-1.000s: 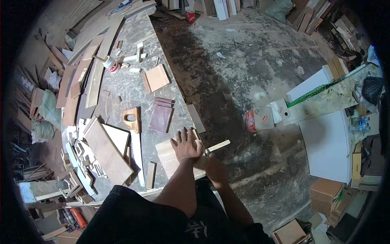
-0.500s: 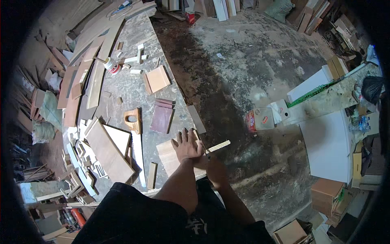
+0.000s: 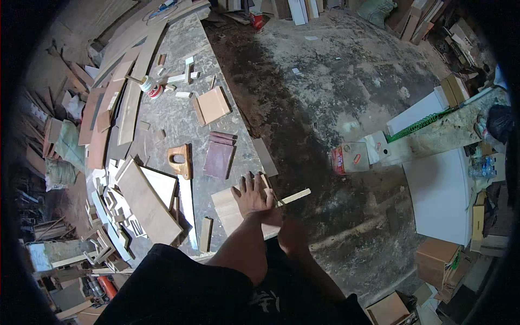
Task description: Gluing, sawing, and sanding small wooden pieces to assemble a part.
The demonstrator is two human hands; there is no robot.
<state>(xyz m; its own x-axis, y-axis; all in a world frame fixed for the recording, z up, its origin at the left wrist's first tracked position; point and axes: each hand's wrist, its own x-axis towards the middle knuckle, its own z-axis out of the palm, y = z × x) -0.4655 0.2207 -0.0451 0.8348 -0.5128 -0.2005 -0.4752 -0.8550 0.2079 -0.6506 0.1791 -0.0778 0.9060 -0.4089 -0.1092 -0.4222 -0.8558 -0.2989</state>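
My left hand [image 3: 252, 197] lies with fingers spread on a pale wooden board [image 3: 224, 211] at the bench's near right edge. My right hand [image 3: 290, 238] is just beyond the board's lower right, blurred and in shadow; what it holds, if anything, I cannot make out. A pale strip of wood [image 3: 293, 197] juts from beside the board over the bench edge. A handsaw [image 3: 180, 161] with a wooden handle lies left of the board. Maroon panels [image 3: 218, 157] lie above it, and a short wooden block [image 3: 206, 233] lies at its left.
The workbench [image 3: 187, 43] carries long planks [image 3: 136, 97], a leaning plywood piece [image 3: 149, 203], scraps and a white tub [image 3: 151, 88]. Right, on the floor, stand a square container [image 3: 349, 158], white panels [image 3: 436, 192] and a cardboard box [image 3: 436, 254]. Stacked boards [image 3: 300, 11] line the back.
My right hand has moved down along the board's edge toward me and is now blurred. My left hand stays on the board. The whole scene sits slightly further right in the view.
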